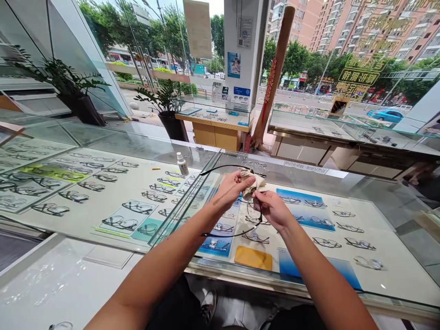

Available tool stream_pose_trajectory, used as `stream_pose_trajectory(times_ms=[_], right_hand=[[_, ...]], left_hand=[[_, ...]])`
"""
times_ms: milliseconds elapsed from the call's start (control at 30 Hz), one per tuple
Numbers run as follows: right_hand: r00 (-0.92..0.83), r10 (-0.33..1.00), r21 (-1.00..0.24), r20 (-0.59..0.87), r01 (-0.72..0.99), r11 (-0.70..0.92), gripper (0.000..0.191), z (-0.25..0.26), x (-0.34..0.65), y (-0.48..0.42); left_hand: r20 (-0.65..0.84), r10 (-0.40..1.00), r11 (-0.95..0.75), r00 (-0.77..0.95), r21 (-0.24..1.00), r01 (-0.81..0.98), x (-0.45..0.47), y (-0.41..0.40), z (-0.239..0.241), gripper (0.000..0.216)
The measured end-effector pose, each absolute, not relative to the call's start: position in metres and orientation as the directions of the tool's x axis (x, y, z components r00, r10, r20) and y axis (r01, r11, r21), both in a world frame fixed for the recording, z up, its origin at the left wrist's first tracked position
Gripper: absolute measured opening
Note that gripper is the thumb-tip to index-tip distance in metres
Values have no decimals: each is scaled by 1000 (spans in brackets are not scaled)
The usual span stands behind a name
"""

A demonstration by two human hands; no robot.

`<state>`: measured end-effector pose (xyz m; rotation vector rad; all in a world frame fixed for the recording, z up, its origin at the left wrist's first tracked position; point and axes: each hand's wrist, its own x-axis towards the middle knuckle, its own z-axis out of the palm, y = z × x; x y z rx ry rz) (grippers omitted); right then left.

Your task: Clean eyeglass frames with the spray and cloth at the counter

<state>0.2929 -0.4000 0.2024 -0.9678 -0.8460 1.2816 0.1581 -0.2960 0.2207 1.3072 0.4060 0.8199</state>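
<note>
A pair of dark-framed eyeglasses (pixel 260 214) is held above the glass counter, its temples pointing to the left. My left hand (pixel 231 187) is closed around a beige cloth (pixel 258 183), which is bunched over the upper part of the glasses. Lower down and to the right, my right hand (pixel 274 208) pinches the frame beside the cloth's lower edge. The cloth and fingers hide one lens and most of the bridge. Below the cloth, the other lens shows.
The glass display counter (pixel 395 279) holds rows of eyeglasses on blue and pale panels. A small white bottle (pixel 182 165) stands to the left of my hands. A yellow flat pouch (pixel 253 258) lies near the front edge. Potted plants (pixel 172 121) and another display case (pixel 220 121) stand beyond.
</note>
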Motion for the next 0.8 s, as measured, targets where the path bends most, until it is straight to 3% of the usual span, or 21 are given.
stream_pose_trajectory(times_ms=[233, 400, 500, 567, 700, 800], right_hand=[[133, 991, -920, -22, -390, 32, 48, 201, 298, -396], [146, 989, -910, 1, -409, 62, 45, 204, 309, -399], [188, 982, -900, 9, -426, 90, 44, 205, 317, -399], [218, 976, -891, 15, -440, 112, 44, 205, 321, -398], [264, 964, -872, 27, -465, 152, 44, 205, 327, -396], [314, 949, -857, 38, -478, 192, 45, 205, 330, -395]], left_hand=[[236, 781, -77, 579, 955, -286, 162, -284, 216, 54], [364, 891, -311, 269, 924, -222, 146, -253, 218, 48], [488, 861, -494, 142, 869, 9, 130, -240, 223, 37], [540, 829, -559, 145, 796, 231, 123, -235, 225, 30], [419, 876, -463, 239, 590, 662, 119, -229, 220, 27], [401, 873, -460, 277, 492, 739, 124, -231, 216, 39]])
